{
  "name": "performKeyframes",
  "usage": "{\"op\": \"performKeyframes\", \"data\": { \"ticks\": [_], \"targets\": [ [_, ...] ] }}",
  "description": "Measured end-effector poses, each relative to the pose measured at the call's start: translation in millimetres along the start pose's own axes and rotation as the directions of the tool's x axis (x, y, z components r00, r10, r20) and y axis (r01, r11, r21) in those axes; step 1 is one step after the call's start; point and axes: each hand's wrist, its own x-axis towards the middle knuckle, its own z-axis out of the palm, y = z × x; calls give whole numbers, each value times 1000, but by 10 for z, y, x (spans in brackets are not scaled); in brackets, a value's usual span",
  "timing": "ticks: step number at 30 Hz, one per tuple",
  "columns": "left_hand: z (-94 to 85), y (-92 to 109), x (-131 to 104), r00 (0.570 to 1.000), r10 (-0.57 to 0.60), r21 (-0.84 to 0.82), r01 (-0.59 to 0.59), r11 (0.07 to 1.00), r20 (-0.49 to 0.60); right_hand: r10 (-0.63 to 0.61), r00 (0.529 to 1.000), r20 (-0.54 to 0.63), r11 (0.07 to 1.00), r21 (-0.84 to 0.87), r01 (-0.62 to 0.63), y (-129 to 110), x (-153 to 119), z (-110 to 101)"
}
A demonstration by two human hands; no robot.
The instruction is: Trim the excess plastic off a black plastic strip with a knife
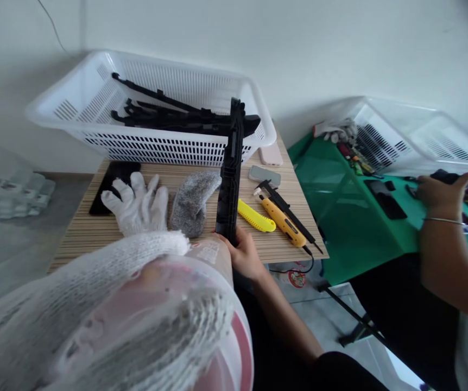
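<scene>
because the right hand pinches only the bottom end of the long black plastic bracket standing upright on the striped wooden bench, it could tip onto the yellow utility knife, while the left hand, gloved and blurred, cannot be judged.

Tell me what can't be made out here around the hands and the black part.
- Left hand, head view: a blurred white knit glove and plastic wrap cover it; grip unclear.
- Black part, held by right hand: its lower end is hidden behind the wrap.
- Co-worker's hand: the held item is too small.
</scene>
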Motion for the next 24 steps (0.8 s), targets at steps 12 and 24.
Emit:
{"op": "performKeyframes", "data": {
  "ticks": [12,24],
  "targets": [
    [105,-124,7,999,6,185,1,983,-34,16,997,74,1000,-17,-15,-71,-32,21],
    [28,-51,-32,997,44,233,-28,972,-67,29,999,29,999,32,-30,-35,-37,56]
  ]
}}
